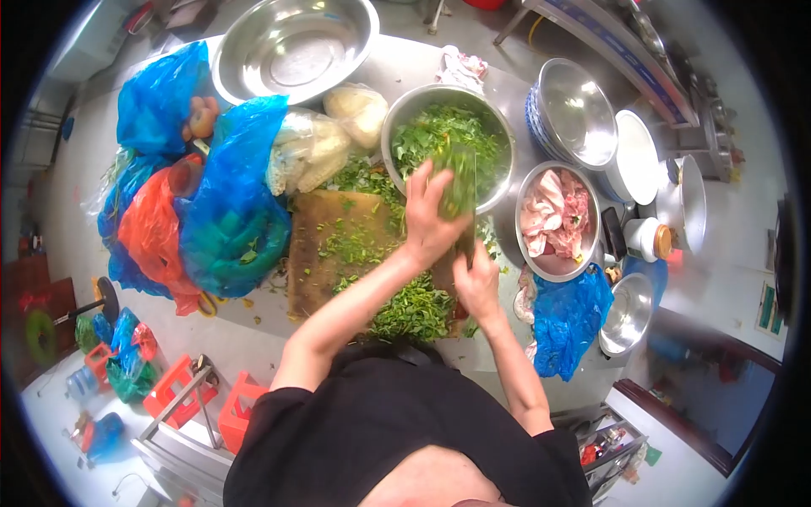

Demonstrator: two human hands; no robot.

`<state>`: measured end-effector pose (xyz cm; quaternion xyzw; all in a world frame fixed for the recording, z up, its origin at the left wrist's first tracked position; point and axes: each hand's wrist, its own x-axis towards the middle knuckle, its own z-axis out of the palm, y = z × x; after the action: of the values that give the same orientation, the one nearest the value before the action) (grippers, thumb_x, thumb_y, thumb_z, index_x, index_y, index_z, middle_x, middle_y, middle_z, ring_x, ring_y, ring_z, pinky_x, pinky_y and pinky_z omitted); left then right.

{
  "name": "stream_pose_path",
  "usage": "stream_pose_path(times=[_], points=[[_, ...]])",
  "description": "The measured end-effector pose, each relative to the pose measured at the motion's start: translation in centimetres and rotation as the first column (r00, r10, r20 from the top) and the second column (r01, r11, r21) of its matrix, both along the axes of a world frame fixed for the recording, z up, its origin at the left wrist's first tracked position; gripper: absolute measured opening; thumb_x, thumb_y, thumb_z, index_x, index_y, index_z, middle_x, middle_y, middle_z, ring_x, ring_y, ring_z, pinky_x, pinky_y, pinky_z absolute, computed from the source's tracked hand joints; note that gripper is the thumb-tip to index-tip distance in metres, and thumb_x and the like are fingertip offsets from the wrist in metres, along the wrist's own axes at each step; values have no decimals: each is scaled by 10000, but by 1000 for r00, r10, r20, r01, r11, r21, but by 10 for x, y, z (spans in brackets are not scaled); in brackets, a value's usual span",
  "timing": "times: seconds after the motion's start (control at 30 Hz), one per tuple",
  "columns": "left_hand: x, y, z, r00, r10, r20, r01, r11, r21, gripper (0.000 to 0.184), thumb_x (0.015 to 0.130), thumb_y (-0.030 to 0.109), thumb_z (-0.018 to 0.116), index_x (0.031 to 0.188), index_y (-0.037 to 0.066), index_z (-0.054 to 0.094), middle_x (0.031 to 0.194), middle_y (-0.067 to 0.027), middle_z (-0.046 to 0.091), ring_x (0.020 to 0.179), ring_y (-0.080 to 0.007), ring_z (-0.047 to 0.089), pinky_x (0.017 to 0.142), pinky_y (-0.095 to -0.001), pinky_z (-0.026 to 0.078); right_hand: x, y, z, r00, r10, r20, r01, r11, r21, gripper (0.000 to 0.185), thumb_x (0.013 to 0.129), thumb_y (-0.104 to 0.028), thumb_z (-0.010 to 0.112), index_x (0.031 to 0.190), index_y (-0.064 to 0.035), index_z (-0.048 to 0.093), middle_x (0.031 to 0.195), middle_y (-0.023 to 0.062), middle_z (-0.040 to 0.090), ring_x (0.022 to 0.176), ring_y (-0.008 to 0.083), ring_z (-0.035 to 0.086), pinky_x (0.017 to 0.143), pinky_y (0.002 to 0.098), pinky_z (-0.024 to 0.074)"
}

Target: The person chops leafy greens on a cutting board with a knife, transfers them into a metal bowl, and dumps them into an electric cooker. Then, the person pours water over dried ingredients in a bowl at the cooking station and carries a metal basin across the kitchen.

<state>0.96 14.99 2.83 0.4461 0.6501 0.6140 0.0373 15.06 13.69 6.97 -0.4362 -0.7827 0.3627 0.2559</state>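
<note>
Worktop in a crowded kitchen, with one chopping board as landmark. Chopped greens are apparently being carried to one steel bowl beyond the board's right side. One cleaver, partly blurred, reaches over this bowl, bearing greens; its load calls for a steady blade inside the rim. Of two hands, the left hand has its fingers parted against the greens; the right hand is closed around the handle. Right of the board: one bowl of raw meat. Left: one red bag. Beyond, leftward: one large basin.
</note>
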Motion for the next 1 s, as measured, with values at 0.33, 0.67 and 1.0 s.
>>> stream_pose_path(times=[0.33,0.67,1.0], points=[[-48,74,-8,931,-142,-336,-127,737,-663,857,782,438,811,1485,144,418,1527,-276,341,1460,-470,214,1181,-656,165,34,57,14,940,-65,335,14,988,152,130,937,-151,587,932,-31,538,661,228,611,637,451,618,578,543,465],[-13,-29,-1,886,-399,-235,357,912,-201,144,803,-31,700,926,44,697,1010,-118,685,958,-269,686,756,-377,588,160,-65,-9,892,-319,320,333,943,12,111,940,-106,602,937,-12,542,682,238,605,644,447,619,544,500,441],[110,-4,-46,-69,-942,-328,333,288,-898,235,726,143,737,957,113,705,1150,-74,596,1112,-252,543,906,-370,484,168,-157,-13,782,-508,361,553,833,-26,119,938,-114,603,899,-26,534,643,212,608,617,439,627,538,507,453]])
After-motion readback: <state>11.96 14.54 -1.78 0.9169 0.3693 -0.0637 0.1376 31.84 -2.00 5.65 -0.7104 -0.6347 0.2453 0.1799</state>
